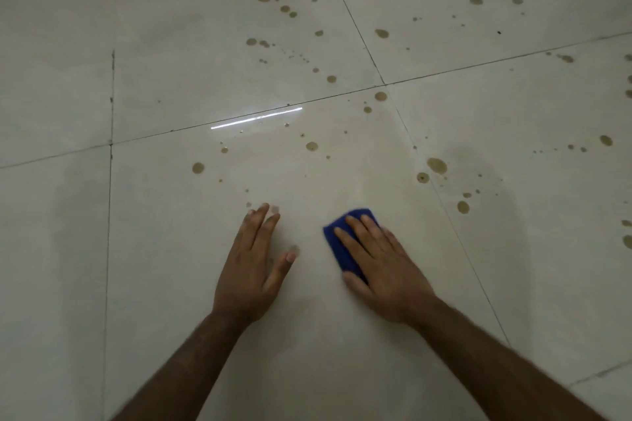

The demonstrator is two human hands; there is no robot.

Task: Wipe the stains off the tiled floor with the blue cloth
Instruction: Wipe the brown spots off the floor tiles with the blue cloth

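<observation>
A folded blue cloth (338,243) lies flat on the glossy cream tiled floor (171,249), pressed down under my right hand (383,267), whose fingers are spread across it. My left hand (254,263) rests flat on the bare tile to the left of the cloth, fingers together and thumb out, holding nothing. Brown round stains dot the floor beyond my hands: one (198,167) ahead of my left hand, one (311,146) in the middle, a larger one (436,165) to the right, and many more further out.
Dark grout lines (384,83) cross the floor and meet ahead of my hands. A bright light reflection (256,118) streaks the tile. The tile patch around and behind my hands shows no stains.
</observation>
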